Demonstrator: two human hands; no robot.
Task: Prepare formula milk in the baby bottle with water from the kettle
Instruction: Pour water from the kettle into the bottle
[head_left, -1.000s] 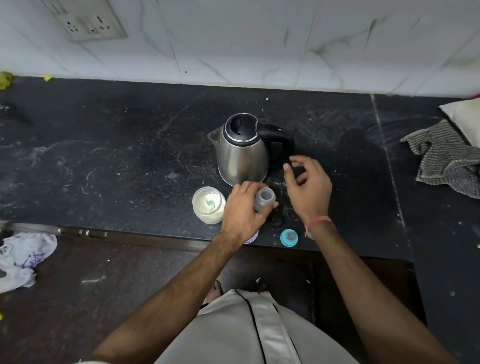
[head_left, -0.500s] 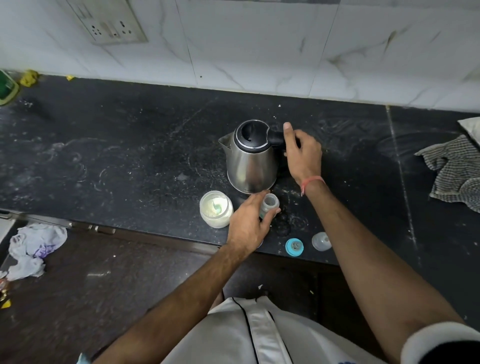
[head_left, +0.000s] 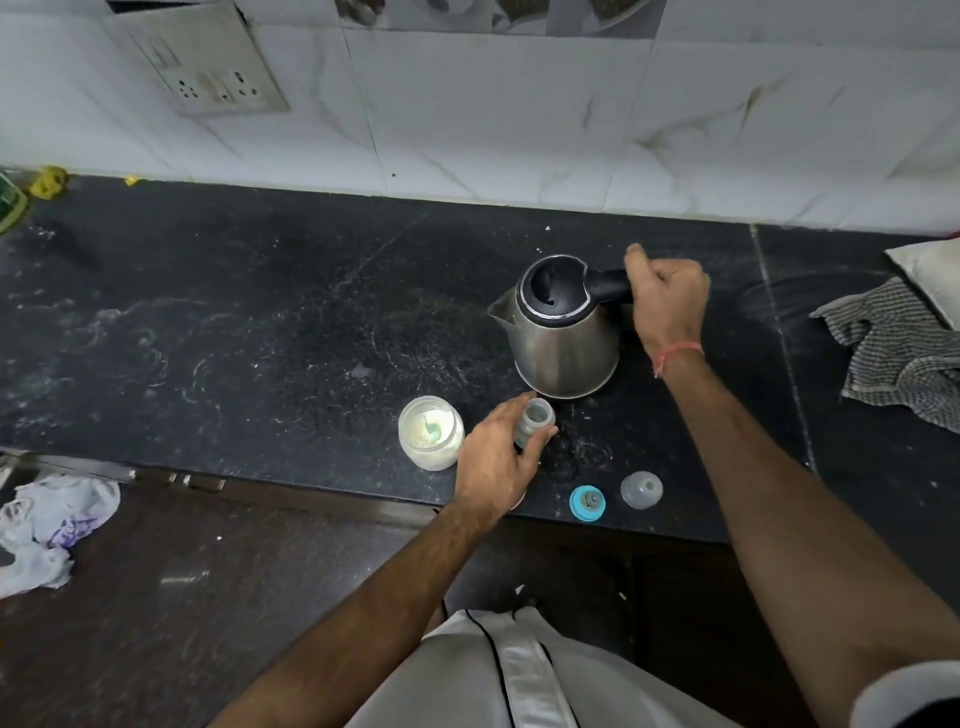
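A steel kettle (head_left: 563, 345) with a black lid stands on the dark counter (head_left: 260, 322), spout to the left. My right hand (head_left: 667, 299) grips its black handle. Just in front of it my left hand (head_left: 496, 460) holds the small open baby bottle (head_left: 535, 418) upright on the counter. Left of the bottle stands an open jar of white formula powder (head_left: 431, 434) with a green scoop inside. The blue bottle ring with teat (head_left: 587, 502) and the clear cap (head_left: 641, 489) lie near the counter's front edge.
A striped cloth (head_left: 898, 345) lies at the right with a white object behind it. A wall socket panel (head_left: 208, 78) is on the tiled wall. Yellow bits lie at the far left. A crumpled plastic bag (head_left: 52, 525) lies on the floor below the counter.
My right hand went from hovering beside the bottle to the kettle's handle and closed round it. My left hand stayed on the bottle. The clear cap came into view near the edge.
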